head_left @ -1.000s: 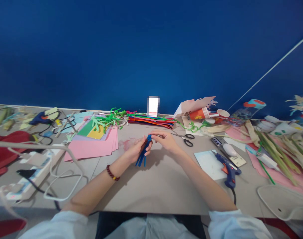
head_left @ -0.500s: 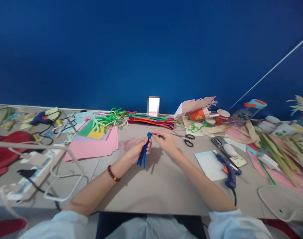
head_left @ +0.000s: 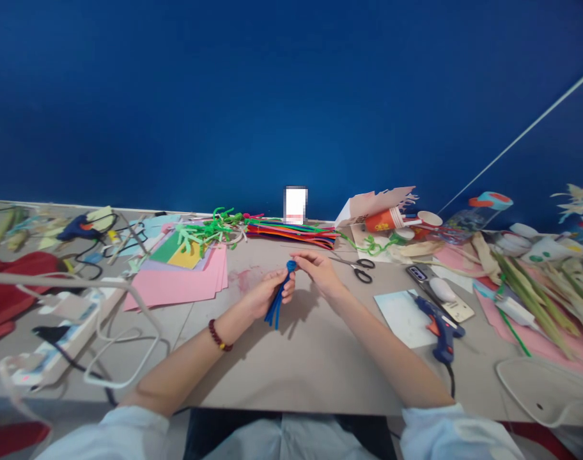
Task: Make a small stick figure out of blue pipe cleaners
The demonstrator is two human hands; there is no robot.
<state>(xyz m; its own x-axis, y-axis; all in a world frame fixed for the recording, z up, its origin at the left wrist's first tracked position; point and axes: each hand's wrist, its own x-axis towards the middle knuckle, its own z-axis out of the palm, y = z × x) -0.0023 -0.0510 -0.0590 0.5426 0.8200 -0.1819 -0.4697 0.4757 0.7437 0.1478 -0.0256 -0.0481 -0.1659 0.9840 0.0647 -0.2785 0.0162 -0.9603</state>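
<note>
My left hand is wrapped round a bundle of blue pipe cleaners, held above the middle of the table. The bundle tilts: its rounded, wound head rises above my fingers, while loose straight ends fan out below. At that head, the thumb and fingers of my right hand pinch the blue material from the right side. Exactly which strand sits between those fingertips is too small to make out. A beaded bracelet circles my left wrist.
Black-handled scissors lie beyond my right hand. A blue glue gun rests by a phone at right. Multicoloured pipe cleaners lie along the wall. Pink paper and a power strip are on the left.
The blue bundle has shifted slightly right and its head has turned a little. Both hands keep their hold, my left hand moving slightly with it.
</note>
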